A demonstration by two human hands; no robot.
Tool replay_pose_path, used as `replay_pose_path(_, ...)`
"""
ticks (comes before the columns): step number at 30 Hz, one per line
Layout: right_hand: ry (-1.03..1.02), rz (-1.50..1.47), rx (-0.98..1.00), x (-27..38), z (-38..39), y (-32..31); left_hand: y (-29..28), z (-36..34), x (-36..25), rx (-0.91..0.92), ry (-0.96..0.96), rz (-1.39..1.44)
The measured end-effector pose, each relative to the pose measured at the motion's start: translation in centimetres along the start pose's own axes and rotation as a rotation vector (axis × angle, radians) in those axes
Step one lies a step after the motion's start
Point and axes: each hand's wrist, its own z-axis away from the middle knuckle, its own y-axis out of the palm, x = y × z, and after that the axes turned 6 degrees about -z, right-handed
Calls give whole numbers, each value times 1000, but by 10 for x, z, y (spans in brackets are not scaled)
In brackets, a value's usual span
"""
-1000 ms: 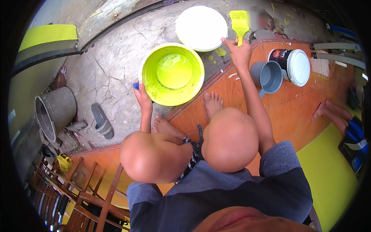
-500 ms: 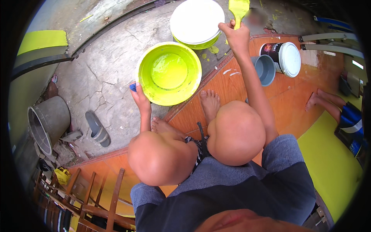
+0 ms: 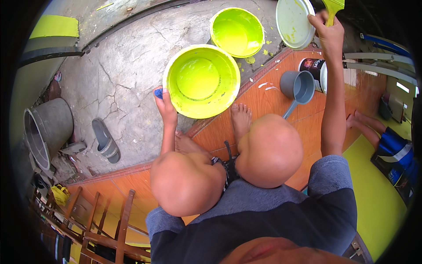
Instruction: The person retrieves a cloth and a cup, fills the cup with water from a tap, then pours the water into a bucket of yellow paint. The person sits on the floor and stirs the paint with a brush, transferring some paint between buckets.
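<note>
Right grip (image 3: 329, 36): paintbrush (image 3: 334, 6), long axis forward, wide end foremost

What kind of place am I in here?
Probably a home's porch or entryway, though I can't be certain. Cracked concrete meets an orange tiled floor, a grey slide sandal lies on the concrete, and there's wooden furniture at the lower left.

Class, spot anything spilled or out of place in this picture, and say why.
Yellow paint spots mark the concrete beside the far tub; white smears streak the orange tiles. Both look like stray spills.
</note>
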Motion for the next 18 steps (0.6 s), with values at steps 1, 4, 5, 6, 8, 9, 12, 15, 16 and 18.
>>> replay_pose_path(1,2,25,-22,-3,-5,-12,1,1,-1,-8,-13,-4)
replay_pose_path(4,-50,134,-66,-36,-23,-22,4,0,-5,-15,-19,-7)
replay_pose_path(5,-37,206,-82,-55,-27,-17,4,1,-7,-16,-22,-11)
replay_pose_path(6,-20,288,-108,-73,-29,-12,4,1,-9,-13,4,-17)
replay_pose_path(8,1,579,-46,-114,-24,9,3,1,-11,2,-10,-37)
replay_pose_path(9,31,683,-15,-134,-19,23,3,0,-12,11,11,-52)
replay_pose_path(12,157,775,81,-178,8,61,-4,-1,-12,58,-35,-127)
replay_pose_path(15,222,721,125,-193,21,74,-7,-3,-12,72,-50,-174)
replay_pose_path(16,273,722,130,-192,24,73,-7,-3,-12,68,-17,-185)
replay_pose_path(18,256,554,116,-179,20,60,-5,-1,-12,54,13,-211)
